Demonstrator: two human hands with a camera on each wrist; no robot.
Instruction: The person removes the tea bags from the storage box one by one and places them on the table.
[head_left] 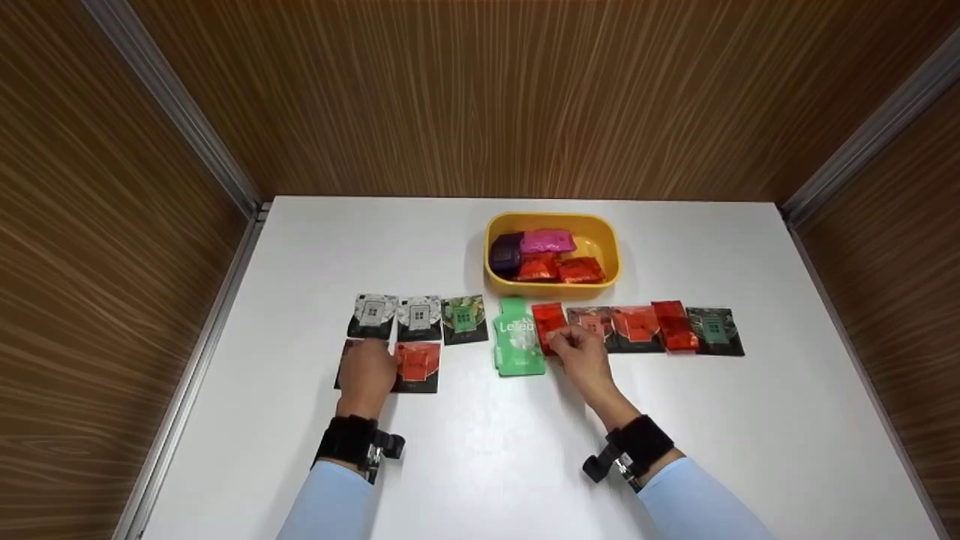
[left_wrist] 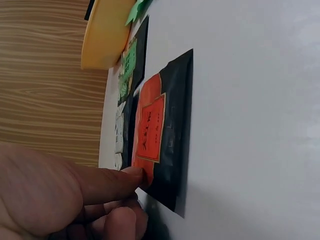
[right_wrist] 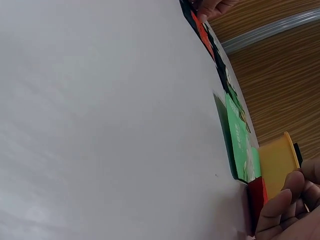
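My left hand (head_left: pixel 367 371) lies over a dark packet (head_left: pixel 344 366) in the lower left row and covers most of it. In the left wrist view, one straight finger (left_wrist: pixel 107 185) touches the edge of the red-and-black tea packet (left_wrist: pixel 152 130) beside it; the other fingers bend underneath. My right hand (head_left: pixel 585 360) pinches a shiny red packet (head_left: pixel 548 318) with thumb and fingertips. Directly left of that packet lies a pale green packet (head_left: pixel 517 346), its lower edge raised from the table in the right wrist view.
A yellow tray (head_left: pixel 616 259) with purple, pink and red packets stands behind. Two white-and-black packets (head_left: pixel 373 315) and a green-and-black packet (head_left: pixel 465 319) form the upper left row. Rightward run red-and-black packets (head_left: pixel 636 330), another shiny red packet (head_left: pixel 675 326) and a dark green one (head_left: pixel 715 331).
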